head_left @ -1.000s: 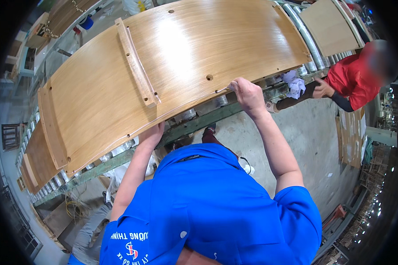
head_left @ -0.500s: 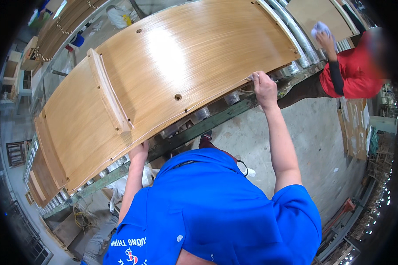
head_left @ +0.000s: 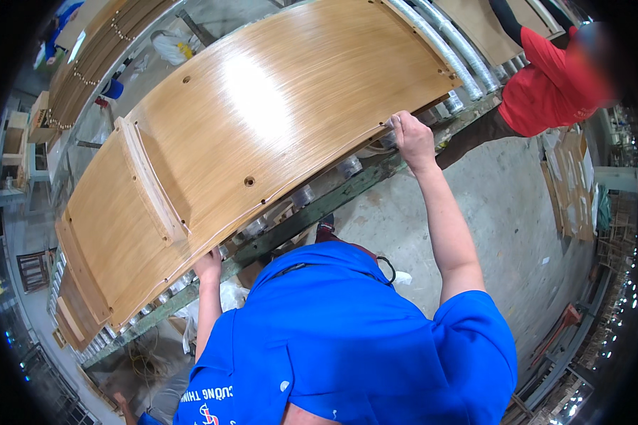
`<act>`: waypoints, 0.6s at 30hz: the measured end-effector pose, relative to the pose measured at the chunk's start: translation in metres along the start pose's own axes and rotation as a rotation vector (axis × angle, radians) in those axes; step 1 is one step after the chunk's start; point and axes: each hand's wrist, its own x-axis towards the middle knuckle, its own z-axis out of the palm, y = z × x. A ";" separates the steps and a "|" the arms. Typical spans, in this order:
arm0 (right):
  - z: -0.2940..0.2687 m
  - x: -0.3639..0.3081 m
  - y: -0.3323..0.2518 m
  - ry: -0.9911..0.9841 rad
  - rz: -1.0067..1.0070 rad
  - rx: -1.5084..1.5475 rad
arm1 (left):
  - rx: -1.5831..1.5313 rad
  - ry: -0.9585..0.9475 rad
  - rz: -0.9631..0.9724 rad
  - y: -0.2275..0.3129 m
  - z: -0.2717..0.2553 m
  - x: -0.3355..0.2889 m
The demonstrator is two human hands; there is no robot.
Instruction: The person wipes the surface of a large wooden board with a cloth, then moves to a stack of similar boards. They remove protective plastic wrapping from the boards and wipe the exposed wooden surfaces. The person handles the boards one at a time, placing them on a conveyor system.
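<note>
A long, glossy light-brown wooden panel [head_left: 312, 92] with drilled holes lies across the rollers. A pale thin line runs along its near edge. At the right part of that edge, my right hand [head_left: 414, 142] is closed in a pinch on something small and whitish, too hidden to name. Farther left, my left hand [head_left: 208, 267] grips the near edge from below; its fingers are partly hidden by the panel. A wooden crosspiece [head_left: 149, 180] stands across the panel, above and left of my left hand, with another strip [head_left: 85, 265] near the left end.
A green rail [head_left: 333, 204] carries the rollers [head_left: 303, 195] beneath the panel. At the upper right a person in a red shirt [head_left: 553, 85] stands beside another board [head_left: 468, 28]. Brown sheets [head_left: 571, 188] lean at the right. A white bag [head_left: 174, 48] lies beyond the panel.
The panel sits farther left in the picture. My right hand has moved left with its pinch at the edge. The other person's hand with a pale cloth no longer shows over the board.
</note>
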 end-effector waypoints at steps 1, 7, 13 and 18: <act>-0.001 0.002 0.003 0.006 -0.003 -0.004 | 0.002 0.004 -0.001 -0.001 0.000 0.000; -0.006 0.019 0.040 0.086 0.025 -0.036 | -0.033 0.076 0.055 -0.004 0.002 0.002; -0.014 0.041 0.096 0.156 0.137 -0.114 | 0.000 0.082 0.046 -0.004 0.005 0.001; -0.023 0.064 0.143 0.217 0.219 -0.130 | 0.018 0.148 0.054 -0.005 0.004 0.004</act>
